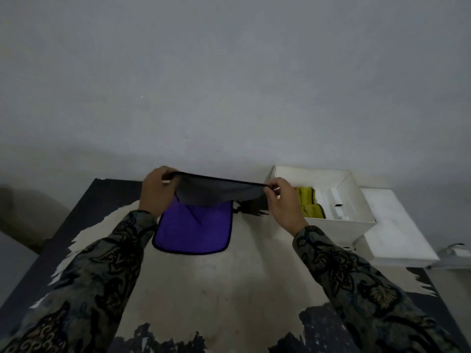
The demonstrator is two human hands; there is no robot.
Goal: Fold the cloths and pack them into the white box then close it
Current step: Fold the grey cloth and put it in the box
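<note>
- Head view, centre of frame: the left hand [155, 191] and the right hand [280, 200] each pinch one end of the raised black-trimmed edge of the purple terry cloth with a grey reverse [193, 230]. Its far half is lifted and turned over; its near half lies flat on the worn beige-and-black patterned surface [216, 289].
- Head view, right of centre: the open white cardboard box [328, 225] stands just beside the right hand. A folded yellow cloth with dark trim [309, 205] lies in its left part. The white flat lid [397, 230] lies at the box's right side.
- Risk, misaligned fold: if one hand travels faster than the other, the raised edge will probably land skewed against the near hem.
- Risk, slip: both grips are fingertip pinches on the trim; a loosened pinch would likely drop one corner.
- Risk, collision: the right hand works close to the box wall and could nudge the box.
</note>
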